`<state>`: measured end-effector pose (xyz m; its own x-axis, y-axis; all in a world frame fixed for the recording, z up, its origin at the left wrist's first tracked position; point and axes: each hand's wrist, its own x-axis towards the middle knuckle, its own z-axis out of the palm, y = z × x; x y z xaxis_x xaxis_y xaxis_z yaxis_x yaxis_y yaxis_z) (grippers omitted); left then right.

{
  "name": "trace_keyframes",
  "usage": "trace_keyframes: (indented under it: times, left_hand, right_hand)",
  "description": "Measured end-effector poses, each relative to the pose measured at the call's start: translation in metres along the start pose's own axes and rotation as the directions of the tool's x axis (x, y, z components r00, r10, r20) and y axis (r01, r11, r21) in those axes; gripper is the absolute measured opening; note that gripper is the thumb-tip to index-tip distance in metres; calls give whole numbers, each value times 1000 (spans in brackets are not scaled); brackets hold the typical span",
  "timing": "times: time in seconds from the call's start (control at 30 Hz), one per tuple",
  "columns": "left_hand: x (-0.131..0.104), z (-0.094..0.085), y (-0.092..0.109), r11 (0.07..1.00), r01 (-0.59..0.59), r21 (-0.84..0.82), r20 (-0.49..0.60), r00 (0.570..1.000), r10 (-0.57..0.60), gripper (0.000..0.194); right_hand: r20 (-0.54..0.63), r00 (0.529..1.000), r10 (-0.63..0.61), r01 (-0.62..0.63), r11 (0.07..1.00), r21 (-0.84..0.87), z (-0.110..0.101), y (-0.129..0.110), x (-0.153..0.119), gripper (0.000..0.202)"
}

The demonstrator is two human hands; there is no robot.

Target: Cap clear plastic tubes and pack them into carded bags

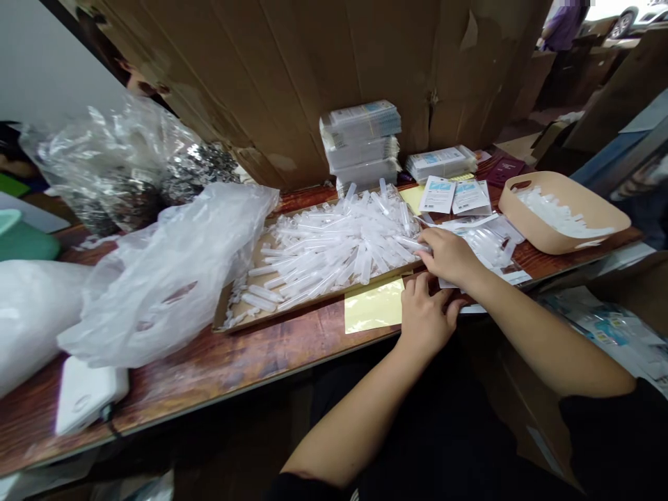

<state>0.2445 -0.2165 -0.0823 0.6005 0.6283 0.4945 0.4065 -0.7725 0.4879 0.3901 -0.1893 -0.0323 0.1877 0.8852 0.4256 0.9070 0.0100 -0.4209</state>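
A shallow cardboard tray (292, 310) holds a heap of clear and white plastic tubes (334, 240). At the tray's right edge, my right hand (449, 259) has its thumb and fingertips closed on the end of a tube (412, 243). My left hand (426, 316) rests just below it at the table's front edge, fingers apart, beside a yellow sheet (373, 307); nothing shows in its grip. Right of my hands lie clear plastic packs (488, 243) and two white cards (438, 195) with blue print.
A beige basket (553, 229) with white pieces stands at the right. Behind the tray are stacked packs (362, 142). Crumpled plastic bags (172, 271) and a white device (88, 396) with a cable lie left on the wooden table (209, 379). A person (566, 26) is far off.
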Motion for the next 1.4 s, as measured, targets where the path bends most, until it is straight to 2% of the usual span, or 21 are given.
trace_keyframes:
  times: [0.17,0.27,0.33,0.43,0.5,0.57,0.67,0.77,0.9,1.0,1.1,1.27,1.4]
  left_hand:
    - [0,3,-2,1000,0,12,-13,1000,0,23]
    - [0,4,-3,1000,17,12,-19,1000,-17,24]
    - [1,3,-2,999,46,-10,-11,999,-46,21]
    - [4,1,0,994,97,-57,23,995,-95,16]
    - [7,-1,1,989,130,-72,56,990,-126,17]
    - [9,-3,2,984,168,-61,92,982,-162,20]
    - [13,-6,4,976,214,-39,146,968,-206,19]
    - [16,-9,8,966,258,-33,213,946,-245,18]
    - [19,-15,14,951,309,7,301,906,-297,18]
    - [19,-19,19,950,311,13,336,894,-297,14]
    - [19,-22,23,954,301,10,361,888,-284,13]
    - [19,-25,26,954,299,21,381,880,-284,10]
    - [20,-27,23,965,263,8,398,884,-244,12]
  right_hand:
    - [42,989,143,-141,989,-37,15,4,16,24]
    - [39,981,189,-187,982,-37,8,-2,22,25]
    - [20,979,203,-203,979,-30,-4,-7,20,20]
    - [-84,975,207,-205,978,23,-30,-10,-6,13]
    - [-213,953,216,-188,972,140,-48,-8,-40,14]
    - [-271,917,293,-207,930,304,-61,-6,-80,23]
    - [-148,861,486,-340,768,543,-68,-6,-134,39]
    - [47,774,632,-497,559,663,-62,-5,-164,52]
    - [236,670,704,-601,327,730,-48,3,-166,58]
    - [293,589,753,-606,172,777,-43,4,-157,61]
    - [353,508,786,-592,21,806,-43,-6,-153,63]
    - [421,448,788,-549,-129,826,-44,-27,-164,60]
    - [585,386,713,-554,-328,765,-44,-29,-174,54]
